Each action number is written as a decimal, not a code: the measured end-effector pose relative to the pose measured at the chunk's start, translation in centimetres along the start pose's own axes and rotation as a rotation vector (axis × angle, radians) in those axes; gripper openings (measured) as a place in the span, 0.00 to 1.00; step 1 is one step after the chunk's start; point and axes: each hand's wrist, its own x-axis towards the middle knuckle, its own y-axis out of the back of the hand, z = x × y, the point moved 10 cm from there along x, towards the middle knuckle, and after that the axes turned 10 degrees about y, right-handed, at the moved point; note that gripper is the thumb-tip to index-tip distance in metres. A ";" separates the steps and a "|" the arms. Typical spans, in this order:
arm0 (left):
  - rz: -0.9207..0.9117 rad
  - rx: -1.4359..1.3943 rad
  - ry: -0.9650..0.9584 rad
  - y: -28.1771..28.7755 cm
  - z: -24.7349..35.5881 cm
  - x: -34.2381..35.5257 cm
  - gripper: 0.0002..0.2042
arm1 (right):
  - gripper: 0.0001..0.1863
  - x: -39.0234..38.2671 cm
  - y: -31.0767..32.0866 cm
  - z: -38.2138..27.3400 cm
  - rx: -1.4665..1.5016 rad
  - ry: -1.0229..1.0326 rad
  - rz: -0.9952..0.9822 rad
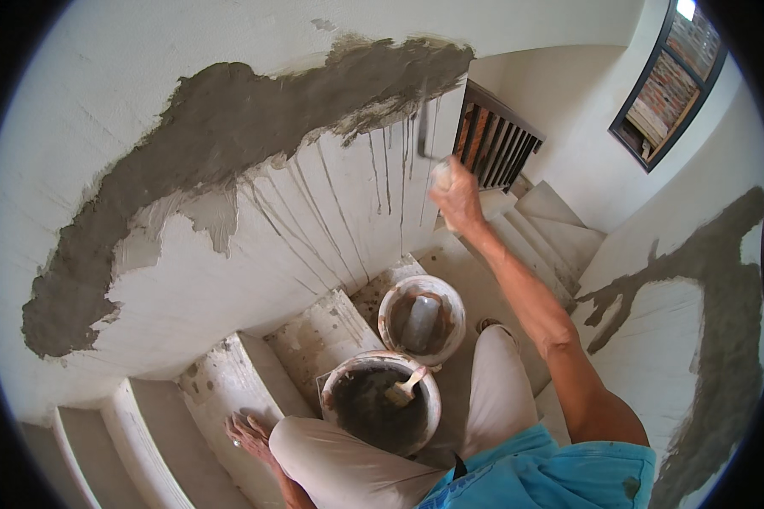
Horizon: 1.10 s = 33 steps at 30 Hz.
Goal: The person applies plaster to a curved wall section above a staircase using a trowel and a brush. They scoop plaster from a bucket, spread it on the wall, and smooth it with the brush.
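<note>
My right hand (457, 202) is closed round the pale handle of a trowel (424, 140). Its thin metal part points up to the right end of a wide band of dark grey plaster (255, 110) on the white wall; the blade is blurred and seen nearly edge-on. Grey drips run down the wall below the band. Beside my knee, my left hand (250, 437) lies on a stair step (221, 390) with its fingers stretched out, holding nothing. A bucket (328, 399) of dark mix stands before me, with a paintbrush (406, 387) in it.
Behind the first bucket stands a second bucket (388, 294) holding a grey, rounded object (422, 322). Steps descend at the lower left, and others lie beyond my right arm. A dark railing (501, 140), a framed window (671, 81) and another plaster patch (726, 297) are on the right.
</note>
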 end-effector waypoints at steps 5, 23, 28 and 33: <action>0.005 -0.014 -0.013 -0.6 -0.6 0.2 0.24 | 0.15 2.2 1.7 1.8 0.023 -0.051 0.024; 0.045 -0.006 -0.042 -1.4 -1.5 0.3 0.24 | 0.14 3.2 1.7 -0.2 -0.100 0.064 0.007; 0.052 0.013 -0.024 -1.1 -2.1 0.2 0.24 | 0.17 0.3 -3.2 -3.6 -0.174 0.142 -0.293; 0.056 -0.018 -0.042 -1.2 -1.7 0.2 0.23 | 0.17 1.3 0.2 -2.6 -0.060 0.064 -0.094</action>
